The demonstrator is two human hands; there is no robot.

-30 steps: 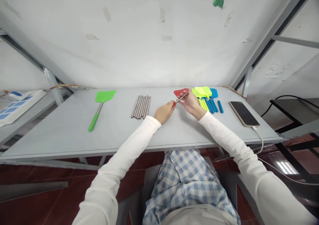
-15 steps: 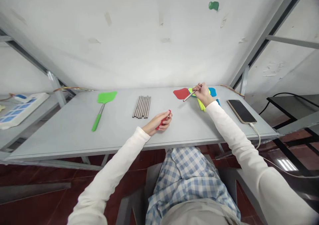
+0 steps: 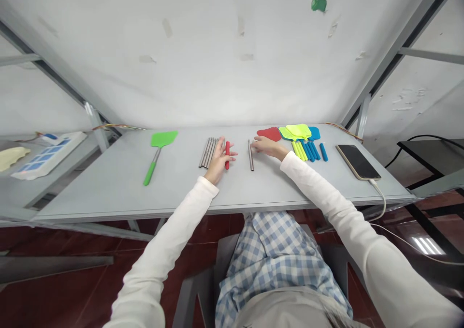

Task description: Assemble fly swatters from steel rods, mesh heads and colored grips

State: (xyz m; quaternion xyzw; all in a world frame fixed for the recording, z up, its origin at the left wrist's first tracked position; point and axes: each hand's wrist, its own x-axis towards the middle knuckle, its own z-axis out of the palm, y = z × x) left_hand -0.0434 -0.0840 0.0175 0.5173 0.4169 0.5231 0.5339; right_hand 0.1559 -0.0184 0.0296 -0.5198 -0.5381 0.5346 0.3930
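Observation:
My left hand is open, its fingers spread over the table beside a bundle of metal tubes. A red handle lies upright in the picture between its fingers and thumb, apparently resting on the tabletop. To the right, a single metal tube lies on the table. The fingertips of my right hand are at the tube's right side, slightly apart; whether they touch it is unclear. Just behind that hand sits a red fly swatter head.
An assembled green fly swatter lies at the left. Yellow swatter heads, a blue head, yellow handles and blue handles are at the right. Beyond them is a charging phone. A power strip stands far left.
Both hands have opened and moved left. The red handle and the metal tube, held before, are now at the table. The yellow and blue handles have come into sight.

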